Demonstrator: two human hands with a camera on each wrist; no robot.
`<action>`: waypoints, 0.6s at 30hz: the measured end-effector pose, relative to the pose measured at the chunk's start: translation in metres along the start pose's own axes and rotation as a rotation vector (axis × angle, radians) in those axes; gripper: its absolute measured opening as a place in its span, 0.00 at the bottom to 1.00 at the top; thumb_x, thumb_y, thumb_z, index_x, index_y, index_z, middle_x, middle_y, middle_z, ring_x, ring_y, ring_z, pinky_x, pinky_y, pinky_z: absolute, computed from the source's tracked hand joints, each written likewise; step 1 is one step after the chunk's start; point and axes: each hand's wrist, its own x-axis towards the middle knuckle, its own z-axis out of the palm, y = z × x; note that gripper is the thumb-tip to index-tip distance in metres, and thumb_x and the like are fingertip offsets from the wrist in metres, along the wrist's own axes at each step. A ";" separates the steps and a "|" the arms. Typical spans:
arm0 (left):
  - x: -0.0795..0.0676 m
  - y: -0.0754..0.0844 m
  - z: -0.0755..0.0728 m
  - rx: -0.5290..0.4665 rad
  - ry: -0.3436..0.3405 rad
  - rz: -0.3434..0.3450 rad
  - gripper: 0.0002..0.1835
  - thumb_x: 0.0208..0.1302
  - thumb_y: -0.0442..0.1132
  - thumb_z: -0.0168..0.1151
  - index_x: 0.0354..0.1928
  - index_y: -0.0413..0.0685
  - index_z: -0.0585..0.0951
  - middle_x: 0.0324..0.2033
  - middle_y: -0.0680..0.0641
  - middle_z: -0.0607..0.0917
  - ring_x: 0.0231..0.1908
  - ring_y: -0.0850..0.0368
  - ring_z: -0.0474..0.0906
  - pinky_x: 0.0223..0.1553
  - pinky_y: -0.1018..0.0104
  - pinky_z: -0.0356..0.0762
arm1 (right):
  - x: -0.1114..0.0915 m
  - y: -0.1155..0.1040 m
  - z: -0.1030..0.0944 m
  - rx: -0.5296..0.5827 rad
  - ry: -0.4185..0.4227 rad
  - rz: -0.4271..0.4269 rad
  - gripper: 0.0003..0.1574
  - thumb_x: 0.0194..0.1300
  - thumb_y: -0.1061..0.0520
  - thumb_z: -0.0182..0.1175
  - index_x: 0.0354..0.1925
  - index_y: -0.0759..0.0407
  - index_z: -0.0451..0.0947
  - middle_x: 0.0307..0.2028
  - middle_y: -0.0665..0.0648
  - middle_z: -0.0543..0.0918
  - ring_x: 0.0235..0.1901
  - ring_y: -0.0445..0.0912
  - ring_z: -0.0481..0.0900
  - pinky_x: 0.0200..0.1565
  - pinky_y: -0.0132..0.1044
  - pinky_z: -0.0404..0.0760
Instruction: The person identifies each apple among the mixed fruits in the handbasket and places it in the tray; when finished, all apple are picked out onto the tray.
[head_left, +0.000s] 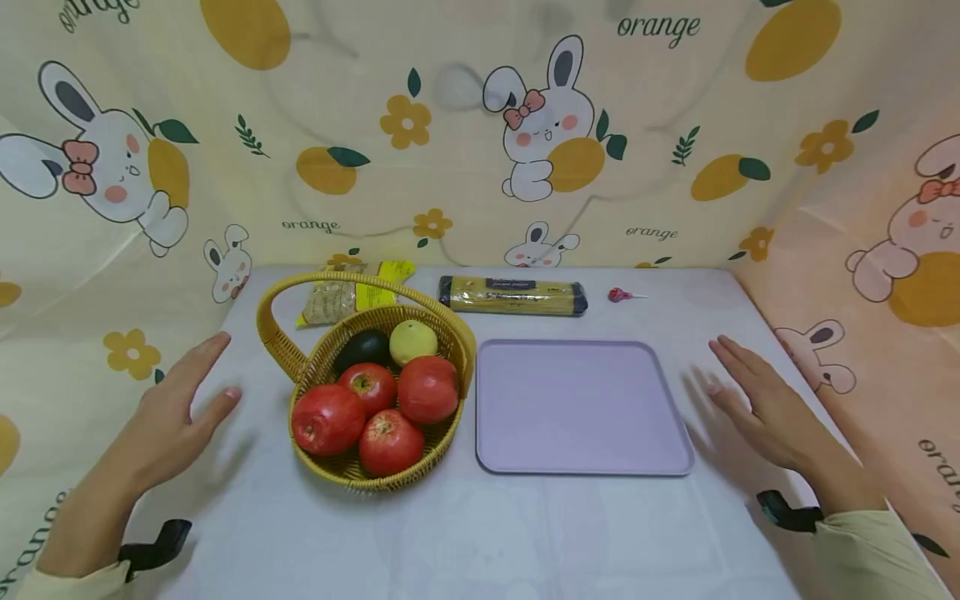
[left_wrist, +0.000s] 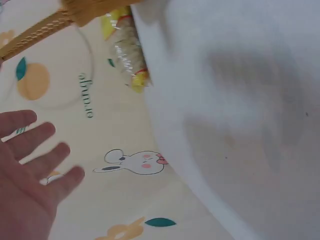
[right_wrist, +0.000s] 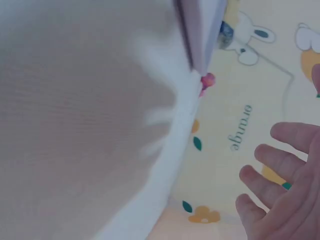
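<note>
My left hand (head_left: 168,421) is held above the table, left of a woven basket (head_left: 279,337) with a tall handle. Its fingers are extended and it holds nothing. In the basket lie several red round fruits (head_left: 328,419), a pale yellow-green fruit (head_left: 413,342) and a dark, smooth oval one (head_left: 363,351). My right hand (head_left: 772,417) is raised right of a flat lilac tray (head_left: 577,408), apart from it, also with fingers extended and nothing held. The left wrist view shows the left fingers (left_wrist: 47,162) spread; the right fingers (right_wrist: 280,162) are spread likewise.
Behind the basket lies a clear and yellow bag (head_left: 330,300) of pale pieces. A long pack of spaghetti (head_left: 513,297) lies behind the tray, with a red lollipop (head_left: 618,294) to its right. Printed cloth (head_left: 450,183) hangs behind the white table (head_left: 480,533).
</note>
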 end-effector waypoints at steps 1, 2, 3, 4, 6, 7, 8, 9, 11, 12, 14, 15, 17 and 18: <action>-0.004 0.002 -0.003 -0.028 0.007 -0.009 0.42 0.83 0.48 0.59 0.90 0.55 0.52 0.86 0.32 0.57 0.81 0.22 0.54 0.77 0.17 0.48 | -0.001 -0.001 -0.002 0.005 0.005 -0.002 0.45 0.83 0.53 0.58 0.89 0.50 0.53 0.86 0.66 0.59 0.84 0.67 0.55 0.88 0.41 0.41; -0.007 0.004 -0.005 -0.057 0.018 -0.012 0.42 0.82 0.47 0.60 0.90 0.59 0.53 0.86 0.35 0.59 0.80 0.22 0.57 0.77 0.17 0.49 | -0.002 -0.003 -0.003 0.006 0.010 -0.004 0.45 0.83 0.53 0.58 0.89 0.48 0.53 0.86 0.64 0.59 0.85 0.65 0.56 0.87 0.38 0.41; -0.011 0.006 -0.007 -0.085 0.038 -0.004 0.41 0.81 0.45 0.62 0.89 0.61 0.55 0.86 0.38 0.61 0.82 0.31 0.60 0.81 0.26 0.52 | -0.003 -0.004 -0.004 0.007 0.013 -0.006 0.45 0.83 0.53 0.58 0.89 0.48 0.53 0.86 0.63 0.59 0.85 0.63 0.55 0.86 0.35 0.41; -0.014 0.008 -0.009 -0.123 0.060 0.010 0.41 0.80 0.43 0.63 0.88 0.63 0.58 0.85 0.43 0.64 0.82 0.40 0.63 0.84 0.36 0.56 | -0.003 -0.005 -0.006 0.008 0.019 -0.009 0.45 0.83 0.54 0.59 0.89 0.47 0.53 0.86 0.62 0.59 0.85 0.61 0.55 0.85 0.32 0.40; -0.018 0.014 -0.011 -0.218 0.096 0.051 0.40 0.78 0.37 0.65 0.87 0.62 0.63 0.83 0.52 0.68 0.80 0.59 0.68 0.83 0.61 0.63 | -0.003 -0.007 -0.009 0.011 0.029 -0.011 0.46 0.82 0.54 0.59 0.89 0.46 0.54 0.86 0.61 0.60 0.86 0.56 0.55 0.82 0.25 0.40; -0.021 0.018 -0.012 -0.269 0.110 0.077 0.41 0.76 0.33 0.66 0.86 0.60 0.65 0.82 0.55 0.71 0.77 0.66 0.70 0.78 0.73 0.65 | -0.003 -0.008 -0.009 0.011 0.032 -0.013 0.46 0.82 0.54 0.60 0.89 0.45 0.54 0.86 0.61 0.60 0.87 0.53 0.55 0.80 0.22 0.39; -0.022 0.022 -0.013 -0.326 0.119 0.109 0.41 0.74 0.29 0.66 0.85 0.56 0.67 0.81 0.56 0.72 0.75 0.73 0.70 0.73 0.82 0.65 | -0.003 -0.009 -0.010 0.013 0.035 -0.015 0.46 0.82 0.54 0.60 0.89 0.45 0.54 0.86 0.61 0.60 0.87 0.50 0.54 0.79 0.19 0.39; -0.023 0.026 -0.013 -0.375 0.122 0.139 0.41 0.72 0.25 0.65 0.84 0.51 0.68 0.80 0.56 0.74 0.72 0.77 0.70 0.68 0.89 0.65 | -0.003 -0.010 -0.011 0.016 0.038 -0.018 0.46 0.82 0.55 0.60 0.89 0.45 0.54 0.86 0.62 0.61 0.87 0.46 0.53 0.77 0.17 0.39; -0.025 0.036 -0.015 -0.497 0.102 0.175 0.40 0.69 0.19 0.62 0.83 0.43 0.68 0.79 0.50 0.75 0.74 0.69 0.73 0.68 0.85 0.69 | -0.003 -0.011 -0.011 0.025 0.044 -0.020 0.47 0.81 0.55 0.61 0.88 0.45 0.55 0.85 0.63 0.62 0.86 0.37 0.51 0.74 0.14 0.40; -0.025 0.041 -0.015 -0.543 0.085 0.180 0.40 0.69 0.18 0.61 0.83 0.41 0.68 0.79 0.47 0.75 0.74 0.66 0.73 0.69 0.83 0.70 | -0.003 -0.012 -0.011 0.032 0.045 -0.022 0.47 0.80 0.56 0.61 0.88 0.45 0.55 0.85 0.63 0.62 0.85 0.33 0.50 0.74 0.14 0.40; -0.024 0.050 -0.015 -0.590 0.059 0.185 0.40 0.68 0.17 0.60 0.82 0.38 0.68 0.79 0.41 0.75 0.74 0.62 0.75 0.70 0.81 0.71 | -0.003 -0.013 -0.011 0.050 0.048 -0.020 0.47 0.79 0.56 0.62 0.88 0.45 0.56 0.84 0.64 0.63 0.82 0.24 0.48 0.73 0.13 0.42; -0.023 0.055 -0.014 -0.598 0.044 0.180 0.40 0.68 0.17 0.60 0.82 0.40 0.68 0.78 0.39 0.75 0.74 0.61 0.75 0.70 0.81 0.71 | -0.003 -0.014 -0.011 0.061 0.049 -0.018 0.47 0.79 0.57 0.63 0.88 0.44 0.57 0.84 0.64 0.64 0.81 0.22 0.48 0.72 0.13 0.43; -0.020 0.064 -0.010 -0.592 0.017 0.185 0.41 0.68 0.18 0.62 0.82 0.42 0.69 0.78 0.38 0.75 0.74 0.61 0.75 0.71 0.81 0.71 | -0.002 -0.015 -0.010 0.082 0.052 -0.010 0.48 0.78 0.57 0.64 0.88 0.43 0.58 0.84 0.64 0.65 0.79 0.18 0.48 0.71 0.13 0.44; -0.018 0.069 -0.008 -0.574 0.004 0.186 0.42 0.67 0.18 0.64 0.82 0.45 0.69 0.77 0.39 0.76 0.74 0.61 0.75 0.70 0.81 0.71 | -0.001 -0.015 -0.010 0.087 0.049 -0.007 0.48 0.78 0.57 0.64 0.88 0.43 0.58 0.84 0.64 0.65 0.79 0.18 0.47 0.72 0.13 0.44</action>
